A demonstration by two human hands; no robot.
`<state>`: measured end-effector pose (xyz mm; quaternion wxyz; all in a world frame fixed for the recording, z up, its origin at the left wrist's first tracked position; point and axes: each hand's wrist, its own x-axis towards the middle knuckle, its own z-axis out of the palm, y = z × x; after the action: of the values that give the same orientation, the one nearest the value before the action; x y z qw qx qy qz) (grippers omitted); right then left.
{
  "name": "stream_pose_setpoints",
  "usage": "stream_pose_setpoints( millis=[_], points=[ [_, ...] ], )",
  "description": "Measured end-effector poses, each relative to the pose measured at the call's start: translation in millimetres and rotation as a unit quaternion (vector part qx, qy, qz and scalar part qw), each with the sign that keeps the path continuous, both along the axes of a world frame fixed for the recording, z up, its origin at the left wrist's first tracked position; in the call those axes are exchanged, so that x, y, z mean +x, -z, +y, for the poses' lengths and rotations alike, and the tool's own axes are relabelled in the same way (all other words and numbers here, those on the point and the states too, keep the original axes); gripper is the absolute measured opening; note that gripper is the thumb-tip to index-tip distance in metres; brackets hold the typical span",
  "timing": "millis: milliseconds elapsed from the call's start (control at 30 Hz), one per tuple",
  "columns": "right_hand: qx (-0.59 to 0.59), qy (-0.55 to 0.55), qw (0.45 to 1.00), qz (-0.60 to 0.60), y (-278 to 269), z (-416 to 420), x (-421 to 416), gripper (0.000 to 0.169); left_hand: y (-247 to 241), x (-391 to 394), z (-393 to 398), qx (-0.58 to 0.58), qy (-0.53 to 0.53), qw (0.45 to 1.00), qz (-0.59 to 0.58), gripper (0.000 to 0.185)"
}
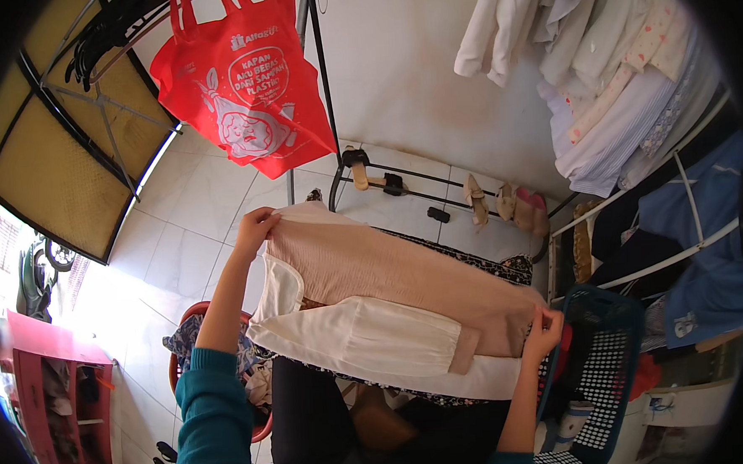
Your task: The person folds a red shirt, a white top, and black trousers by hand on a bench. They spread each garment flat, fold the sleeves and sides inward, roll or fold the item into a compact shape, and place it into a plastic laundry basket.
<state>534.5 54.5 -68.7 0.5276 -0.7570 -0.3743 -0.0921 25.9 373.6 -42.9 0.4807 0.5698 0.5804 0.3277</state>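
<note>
A beige and white garment (398,268) lies stretched over a board covered in black floral fabric (512,269). Its white sleeve (402,337) with a beige cuff is laid lengthwise on top, and the white rounded neckline shows at the left end. My left hand (259,230) pinches the cloth at the upper left edge, by the shoulder. At the opposite end, my right hand (543,330) grips the beige edge between thumb and fingers. Most of the board is hidden beneath the cloth.
Left of my legs stands a red basket (262,434) of clothes; a teal plastic basket (611,358) is at the right. A red bag (244,87) hangs above. Shoes (475,198) sit on a low black rack. Clothes (629,92) hang at upper right.
</note>
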Motion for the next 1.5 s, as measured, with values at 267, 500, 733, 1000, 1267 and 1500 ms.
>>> stream_pose_setpoints(
  millis=[267,500,733,1000,1267,1500],
  points=[
    [-0.226,-0.051,0.972,-0.051,33,-52,-6,0.013,78,-22,-93,-0.084,-0.027,0.977,-0.195,0.015],
    [-0.191,-0.281,0.904,0.258,24,128,-133,0.035,96,-10,-93,-0.117,-0.057,0.985,-0.111,0.023],
    [-0.160,-0.234,0.592,0.755,34,281,-226,0.055,125,-4,-88,-0.054,-0.078,0.993,-0.074,0.027],
    [-0.147,-0.448,0.563,0.678,4,276,-236,0.027,85,-11,-87,-0.223,-0.139,0.933,-0.245,0.048],
    [-0.054,-0.714,0.638,-0.285,-45,90,-286,0.004,68,-10,-91,-0.207,-0.063,0.955,-0.204,0.040],
    [-0.249,-0.680,0.672,-0.157,-6,-14,-224,0.007,86,-13,-97,-0.113,-0.037,0.980,-0.162,0.019]
  ],
)
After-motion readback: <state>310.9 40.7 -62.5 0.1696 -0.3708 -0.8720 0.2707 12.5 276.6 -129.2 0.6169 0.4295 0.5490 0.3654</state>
